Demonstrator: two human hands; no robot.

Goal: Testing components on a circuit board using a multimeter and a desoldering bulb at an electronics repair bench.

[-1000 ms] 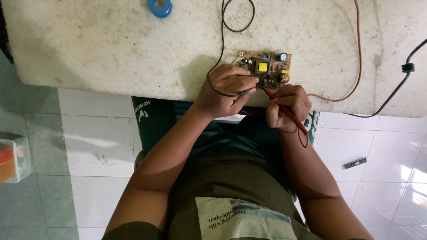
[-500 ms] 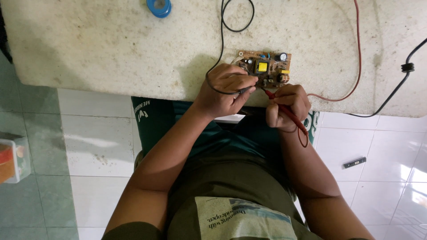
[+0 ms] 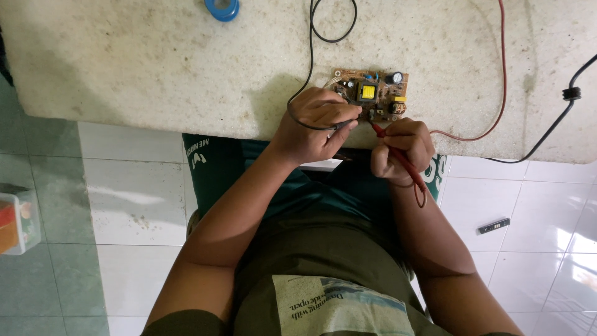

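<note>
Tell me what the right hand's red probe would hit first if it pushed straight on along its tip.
The right hand aims its red probe up and left at the circuit board. It would likely meet the board's near edge first; whether the tip already touches is unclear.

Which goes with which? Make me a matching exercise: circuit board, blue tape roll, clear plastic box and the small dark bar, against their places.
Things:
1. circuit board
2. blue tape roll
3. clear plastic box
4. small dark bar

Places:
A. floor tiles, right
B. tabletop's far edge
C. floor, far left
D. tabletop, at the probe tips held in the left hand and right hand

Pairs: 1-D, 2-B, 3-C, 4-A
</note>
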